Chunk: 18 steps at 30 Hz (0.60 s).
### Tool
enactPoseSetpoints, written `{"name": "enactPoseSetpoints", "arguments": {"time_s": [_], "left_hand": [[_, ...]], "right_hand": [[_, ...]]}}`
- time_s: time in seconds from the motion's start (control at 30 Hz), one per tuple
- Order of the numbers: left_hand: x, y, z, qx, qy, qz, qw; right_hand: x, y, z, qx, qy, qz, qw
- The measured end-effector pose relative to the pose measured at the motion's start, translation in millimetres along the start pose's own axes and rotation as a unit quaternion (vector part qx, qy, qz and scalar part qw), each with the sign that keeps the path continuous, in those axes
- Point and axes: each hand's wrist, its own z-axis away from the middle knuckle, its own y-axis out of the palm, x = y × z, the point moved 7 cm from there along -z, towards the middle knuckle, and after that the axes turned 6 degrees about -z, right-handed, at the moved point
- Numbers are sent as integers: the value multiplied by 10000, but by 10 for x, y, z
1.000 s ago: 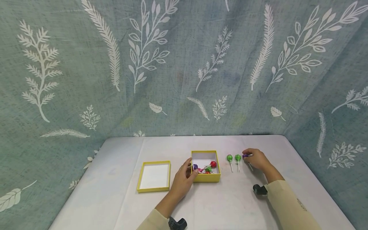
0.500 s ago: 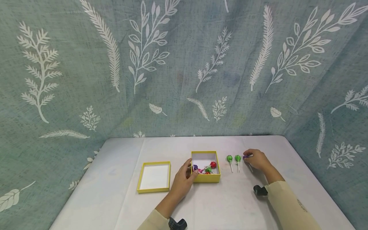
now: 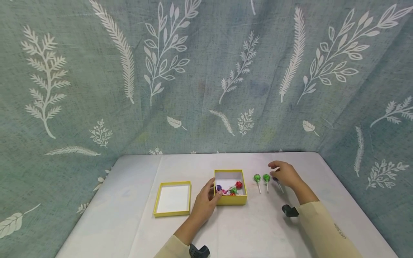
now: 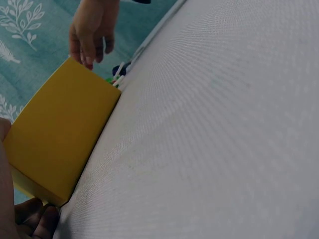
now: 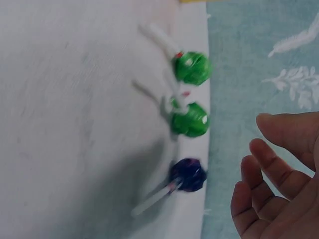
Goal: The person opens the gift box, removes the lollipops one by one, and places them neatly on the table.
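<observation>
My left hand [image 3: 204, 202] grips the near left corner of an open yellow box [image 3: 231, 200], its thumb over the rim and its fingers along the left side. Inside the box lie several wrapped lollipops, among them a red one [image 3: 238, 185] and a purple one [image 3: 219, 187]. To the box's right, two green lollipops [image 5: 193, 67] lie side by side on the table. Beside them rests a dark purple lollipop [image 5: 188, 175], its stick toward me. Just above it hovers my right hand [image 3: 286, 175], fingers spread and holding nothing; the right wrist view shows a gap between fingertips and candy.
A yellow-rimmed box lid [image 3: 174, 198], white inside, lies left of the box. The white-covered table [image 3: 251, 233] ends at a patterned green-blue curtain [image 3: 200, 71] behind and at the sides.
My right hand has let go of the purple lollipop and lifted slightly, its fingers parting. The purple lollipop stays on the table beside the green ones. My left hand keeps its place on the box.
</observation>
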Motion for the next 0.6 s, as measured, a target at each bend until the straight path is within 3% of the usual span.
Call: {"name": "enactPoseSetpoints", "arguments": {"time_s": [0.6], "left_hand": [[8,1,-4,-11,72,-27,10000]], "right_hand": [[515,199,58,221,-414,-34,9989]]}}
